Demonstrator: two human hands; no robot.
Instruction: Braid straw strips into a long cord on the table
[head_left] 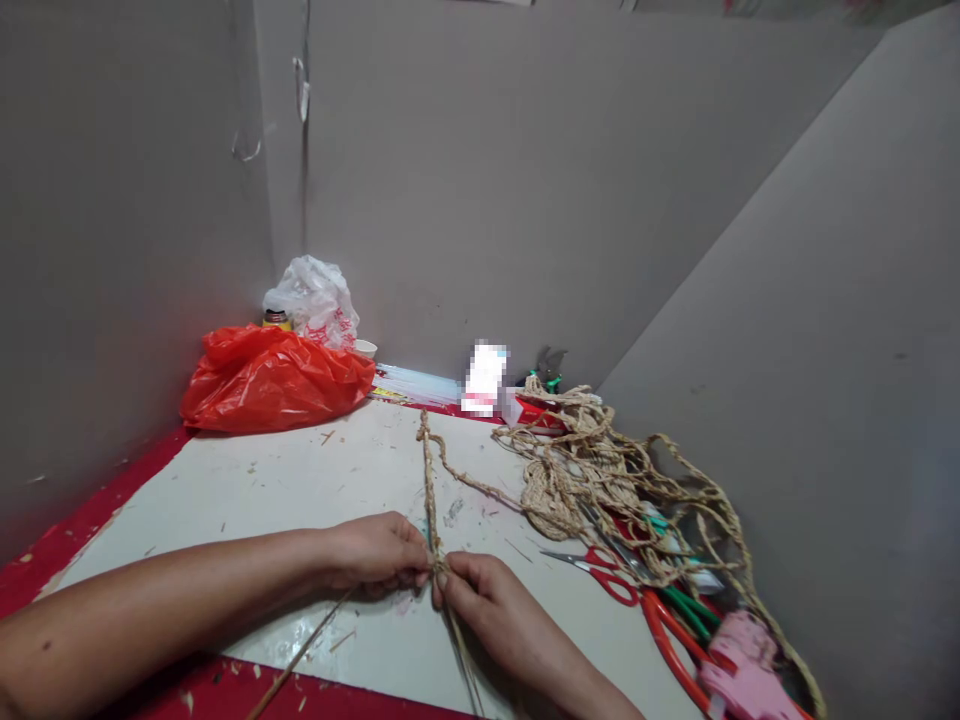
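Pinching one braided straw cord [429, 480] at its unfinished end between the closed fingertips of the left hand [379, 553] and right hand [487, 600], braid lying straight ahead of the fingers on the table [247, 480], loose strands [466, 660] trailing back under the wrists. Judging it light, limp and rough, prone to fraying, best gripped tight at the last crossing. Counting one heap of cord [600, 470] beyond the right fingers, one pair of scissors [600, 573] just right of them, one red bag [274, 378] and one white bag [319, 298] far ahead.
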